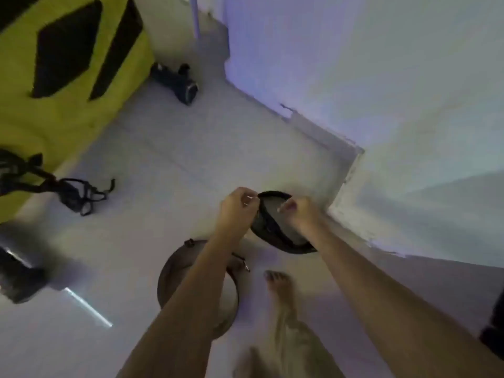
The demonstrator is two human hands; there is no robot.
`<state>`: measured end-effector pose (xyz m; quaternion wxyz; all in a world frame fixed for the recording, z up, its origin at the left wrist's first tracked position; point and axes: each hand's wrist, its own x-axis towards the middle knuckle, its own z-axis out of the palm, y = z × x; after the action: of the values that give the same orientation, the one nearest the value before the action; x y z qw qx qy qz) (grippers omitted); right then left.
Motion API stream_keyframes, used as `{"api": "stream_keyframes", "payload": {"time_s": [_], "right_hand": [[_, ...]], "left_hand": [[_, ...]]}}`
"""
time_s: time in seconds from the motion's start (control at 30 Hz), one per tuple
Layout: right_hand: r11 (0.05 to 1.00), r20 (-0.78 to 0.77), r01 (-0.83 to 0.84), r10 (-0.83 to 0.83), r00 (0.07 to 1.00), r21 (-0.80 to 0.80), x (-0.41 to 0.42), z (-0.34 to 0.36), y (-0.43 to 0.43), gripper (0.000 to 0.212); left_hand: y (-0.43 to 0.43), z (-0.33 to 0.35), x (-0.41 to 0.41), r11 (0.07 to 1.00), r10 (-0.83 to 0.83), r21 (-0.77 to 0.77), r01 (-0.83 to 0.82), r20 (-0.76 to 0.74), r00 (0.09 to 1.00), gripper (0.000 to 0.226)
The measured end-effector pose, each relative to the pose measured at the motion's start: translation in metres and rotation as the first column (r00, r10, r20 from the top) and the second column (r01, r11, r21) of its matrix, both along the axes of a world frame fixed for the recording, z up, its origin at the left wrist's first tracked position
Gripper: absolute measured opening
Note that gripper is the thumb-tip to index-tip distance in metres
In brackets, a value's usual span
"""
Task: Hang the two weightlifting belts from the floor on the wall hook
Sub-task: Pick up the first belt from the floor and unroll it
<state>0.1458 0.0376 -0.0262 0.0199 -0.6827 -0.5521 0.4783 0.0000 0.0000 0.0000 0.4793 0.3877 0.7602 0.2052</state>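
A black weightlifting belt (275,236), curled into a loop, is held up above the floor near the wall corner. My left hand (236,211) pinches its upper left edge and my right hand (300,214) grips its right side. A second belt, brown with a metal buckle (166,279), lies coiled on the white floor beneath my left forearm, which hides part of it. No wall hook is visible in the head view.
A yellow and black padded object (68,77) fills the upper left. Black straps (76,192) lie beside it. A dark cylindrical item (177,83) lies farther back on the floor. My bare foot (281,287) stands right of the brown belt. White walls (381,91) meet at a corner.
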Motion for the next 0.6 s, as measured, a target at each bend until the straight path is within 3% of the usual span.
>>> {"api": "stream_keyframes", "payload": {"time_s": [0.13,0.3,0.4,0.5,0.6], "right_hand": [[0.989,0.098,-0.057,0.071,0.993,-0.135,-0.012,-0.142,0.014,0.019],[0.981,0.181,-0.158,0.177,0.967,-0.114,-0.025,-0.275,0.013,0.032],[0.985,0.222,-0.146,0.164,0.961,-0.097,-0.031,-0.324,0.012,0.032],[0.994,0.282,-0.099,0.106,0.954,-0.036,-0.026,-0.328,0.008,0.026],[0.999,0.240,-0.034,0.032,0.970,0.004,-0.015,-0.302,0.000,0.024]], "left_hand": [[0.012,-0.148,0.001,0.984,0.086,-0.157,-0.080,0.034,0.996,0.030],[0.012,-0.271,0.006,0.961,0.181,-0.223,-0.165,0.055,0.982,0.028],[0.008,-0.318,0.011,0.943,0.238,-0.263,-0.204,0.105,0.966,0.031],[0.003,-0.324,0.012,0.940,0.242,-0.274,-0.203,0.117,0.963,0.031],[0.000,-0.307,0.017,0.948,0.215,-0.264,-0.175,0.131,0.968,0.030]]}}
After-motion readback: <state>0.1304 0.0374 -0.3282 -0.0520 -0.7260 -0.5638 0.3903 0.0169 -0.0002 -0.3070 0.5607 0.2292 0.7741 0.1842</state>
